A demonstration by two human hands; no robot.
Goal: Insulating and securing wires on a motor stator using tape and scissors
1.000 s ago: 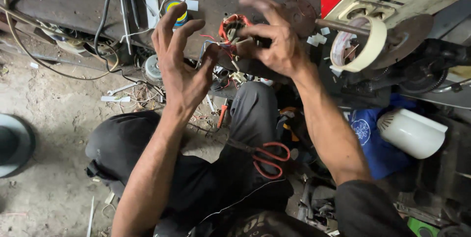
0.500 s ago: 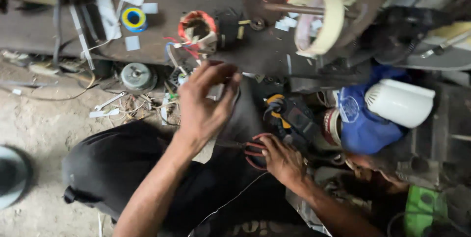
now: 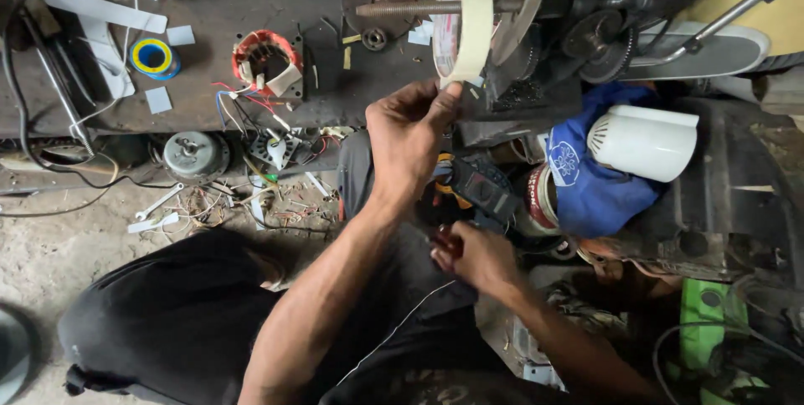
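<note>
My left hand reaches up to a roll of cream masking tape that hangs on a threaded rod. Its thumb and fingertips pinch the roll's lower edge. My right hand is low over my lap, closed around scissors of which only a bit of red handle shows. A fan stator with red-wrapped copper windings lies on the dark bench, with coloured wires trailing from it and neither hand touching it.
On the bench are a blue and yellow tape roll and white strips. A round motor, wire scraps and wrenches lie on the floor. A black meter, a blue cloth and a white housing crowd the right.
Both hands held the stator up a second ago. It now lies on the bench; my right hand dropped to the scissors on my lap and my left hand moved right to the masking tape.
</note>
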